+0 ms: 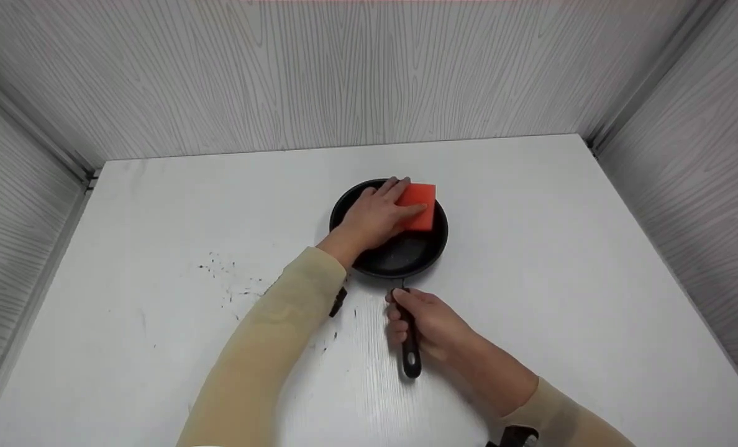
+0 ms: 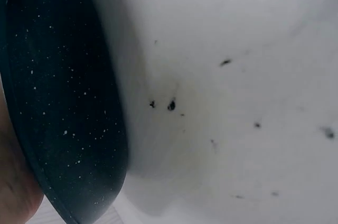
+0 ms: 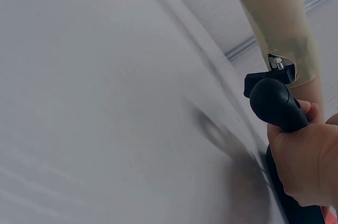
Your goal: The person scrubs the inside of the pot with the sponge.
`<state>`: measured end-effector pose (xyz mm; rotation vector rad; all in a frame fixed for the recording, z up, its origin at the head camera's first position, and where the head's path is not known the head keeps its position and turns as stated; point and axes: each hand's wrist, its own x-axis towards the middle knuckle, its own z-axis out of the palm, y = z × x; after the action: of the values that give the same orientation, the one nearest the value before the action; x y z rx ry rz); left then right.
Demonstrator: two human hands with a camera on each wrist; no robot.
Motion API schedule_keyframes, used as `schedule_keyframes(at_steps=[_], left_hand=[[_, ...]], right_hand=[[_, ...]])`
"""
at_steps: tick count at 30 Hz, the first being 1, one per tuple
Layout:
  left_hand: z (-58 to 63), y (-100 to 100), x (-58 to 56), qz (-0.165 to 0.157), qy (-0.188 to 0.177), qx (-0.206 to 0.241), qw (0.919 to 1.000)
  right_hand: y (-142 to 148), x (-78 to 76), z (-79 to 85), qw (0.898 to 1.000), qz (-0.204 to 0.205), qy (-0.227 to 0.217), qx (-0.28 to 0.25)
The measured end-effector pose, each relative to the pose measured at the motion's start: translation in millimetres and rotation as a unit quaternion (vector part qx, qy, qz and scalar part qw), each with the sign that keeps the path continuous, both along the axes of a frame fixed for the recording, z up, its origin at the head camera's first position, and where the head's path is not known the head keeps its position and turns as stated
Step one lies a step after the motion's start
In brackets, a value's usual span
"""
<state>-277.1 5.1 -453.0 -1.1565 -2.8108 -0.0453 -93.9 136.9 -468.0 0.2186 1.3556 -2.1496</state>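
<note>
A black frying pan stands on the white table, its handle pointing toward me. My left hand lies over an orange sponge inside the pan, with straight, spread fingers pressing on it; the thumb rests on top of the sponge. Around the upper part of the handle, my right hand is curled in a grip. The left wrist view shows the speckled outer side of the pan. In the right wrist view, the handle's rounded end sticks out of the right hand.
Dark crumbs and smudges are scattered on the table left of the pan. A grey wood-grain wall rises behind, with side panels left and right. Black wrist devices sit on both sleeves.
</note>
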Motion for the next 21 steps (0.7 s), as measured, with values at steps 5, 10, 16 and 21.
schedule_keyframes(at_steps=[5,10,16,21], left_hand=[[0.2,0.7,-1.3,0.003,0.002,-0.007,1.0],[-2.2,0.3,-3.2,-0.001,0.011,-0.005,0.9999],[-4.1,1.9,-4.8,0.004,0.009,-0.023,0.9997],[-2.2,4.5,-5.4,0.019,0.0,-0.039,0.9991]], right_hand=[[0.4,-0.5,-0.5,1.0,-0.001,0.006,0.003],[0.5,-0.1,-1.1,1.0,-0.004,0.0,0.003],[0.5,0.1,-0.7,1.0,-0.006,-0.006,0.0],[0.3,-0.1,0.3,1.0,-0.005,-0.004,-0.002]])
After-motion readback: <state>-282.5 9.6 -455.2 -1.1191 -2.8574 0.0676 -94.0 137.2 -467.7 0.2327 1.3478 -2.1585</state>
